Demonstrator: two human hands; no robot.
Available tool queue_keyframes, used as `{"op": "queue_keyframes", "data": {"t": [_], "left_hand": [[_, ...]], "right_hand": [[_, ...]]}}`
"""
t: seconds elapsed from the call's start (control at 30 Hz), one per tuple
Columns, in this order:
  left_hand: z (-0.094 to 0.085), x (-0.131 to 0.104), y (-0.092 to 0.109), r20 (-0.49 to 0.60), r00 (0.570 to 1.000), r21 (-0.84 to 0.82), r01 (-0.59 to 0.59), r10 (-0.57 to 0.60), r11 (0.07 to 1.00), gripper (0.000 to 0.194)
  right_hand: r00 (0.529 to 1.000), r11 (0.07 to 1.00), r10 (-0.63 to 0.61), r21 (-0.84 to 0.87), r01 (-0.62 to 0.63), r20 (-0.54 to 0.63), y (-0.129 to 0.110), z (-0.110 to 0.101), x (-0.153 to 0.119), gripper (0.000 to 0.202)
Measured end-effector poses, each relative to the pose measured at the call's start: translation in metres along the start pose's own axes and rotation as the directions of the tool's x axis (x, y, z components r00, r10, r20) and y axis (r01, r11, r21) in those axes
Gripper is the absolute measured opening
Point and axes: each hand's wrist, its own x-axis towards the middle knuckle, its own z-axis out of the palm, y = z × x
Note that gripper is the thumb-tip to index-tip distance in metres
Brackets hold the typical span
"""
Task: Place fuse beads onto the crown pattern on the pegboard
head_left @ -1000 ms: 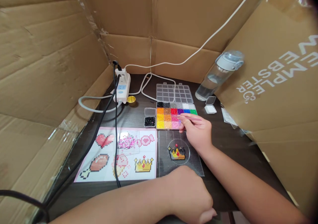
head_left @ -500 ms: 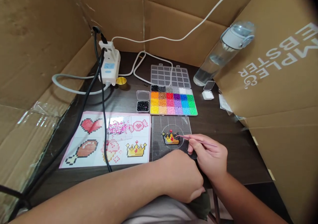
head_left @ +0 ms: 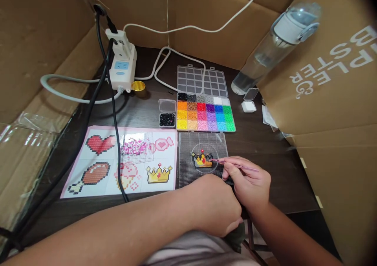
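Observation:
Pinched in my right hand [head_left: 250, 183] is a pair of pink tweezers [head_left: 240, 166]. Their tips reach the right side of a bead crown [head_left: 203, 162] in yellow, black and red. It sits within the circle of a clear pegboard [head_left: 188, 138]; whether a bead is between the tips is too small to tell. My left hand [head_left: 216, 205] is curled into a closed shape at the board's near edge, its fingers mostly hidden from view. To the left lies a pattern sheet [head_left: 70, 189] with a printed crown [head_left: 159, 175] and other pictures.
Behind the pegboard stands an open bead box [head_left: 202, 130] with many colours. A small case of black beads [head_left: 167, 120] is beside it. A power strip [head_left: 122, 71], black cable [head_left: 113, 101], gold cup [head_left: 138, 87], water bottle [head_left: 265, 57] and white-filled case [head_left: 249, 107] surround the work. Cardboard walls enclose the table.
The view has shifted slightly, so the things on the table appear higher and spread wider. The tweezers remain in my right hand with their tips at the crown's right side.

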Motion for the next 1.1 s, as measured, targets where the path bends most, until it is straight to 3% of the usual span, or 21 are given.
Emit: {"op": "queue_keyframes", "data": {"t": [0.8,0.97,1.1], "left_hand": [[-0.003,0.0,0.001,0.047,0.999,-0.004,-0.009,0.009,1.0,0.029],[-0.003,0.0,0.002,0.177,0.984,-0.03,0.034,-0.028,0.999,0.03],[-0.006,0.002,-0.002,0.28,0.96,0.021,0.005,-0.011,1.0,0.037]], "right_hand": [[1.0,0.999,0.005,0.039,-0.005,0.012,0.0,-0.001,0.0,0.015],[0.998,0.987,0.055,0.152,-0.05,-0.028,0.005,-0.003,0.005,0.013],[0.999,0.958,0.034,0.284,-0.028,-0.018,-0.001,0.001,0.033,0.012]]}}
